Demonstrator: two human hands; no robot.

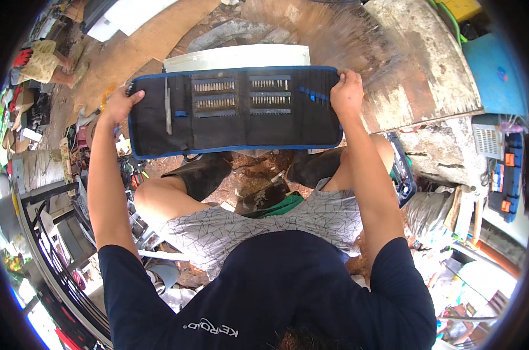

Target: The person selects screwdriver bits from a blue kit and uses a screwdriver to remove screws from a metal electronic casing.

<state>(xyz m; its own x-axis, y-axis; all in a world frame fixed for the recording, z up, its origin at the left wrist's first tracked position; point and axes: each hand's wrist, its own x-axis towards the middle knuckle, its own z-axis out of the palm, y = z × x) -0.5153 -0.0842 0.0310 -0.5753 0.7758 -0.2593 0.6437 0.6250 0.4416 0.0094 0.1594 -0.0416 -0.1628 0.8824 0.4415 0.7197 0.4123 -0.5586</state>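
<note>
A black fabric tool roll (pixel 151 119) with blue edging is spread open in front of me, above my knees. My left hand (pixel 118 106) grips its left end, with the thumb on the front face. The upper right corner is held by my right hand (pixel 347 94), whose fingers are partly hidden. Several rows of small screwdriver bits (pixel 214 86) sit in blue-grey strips on two panels of the roll. A slim grey metal tool (pixel 168 108), resembling tweezers, stands upright in the left part. Small blue tools (pixel 314 94) are tucked in near the right end.
A white panel (pixel 235 56) lies just beyond the roll. Worn boards (pixel 428 70) are at the right, beside a blue container (pixel 495 76). Another person (pixel 40 67) is at the upper left. A dark case with orange latches (pixel 506 181) stands far right; clutter surrounds my legs.
</note>
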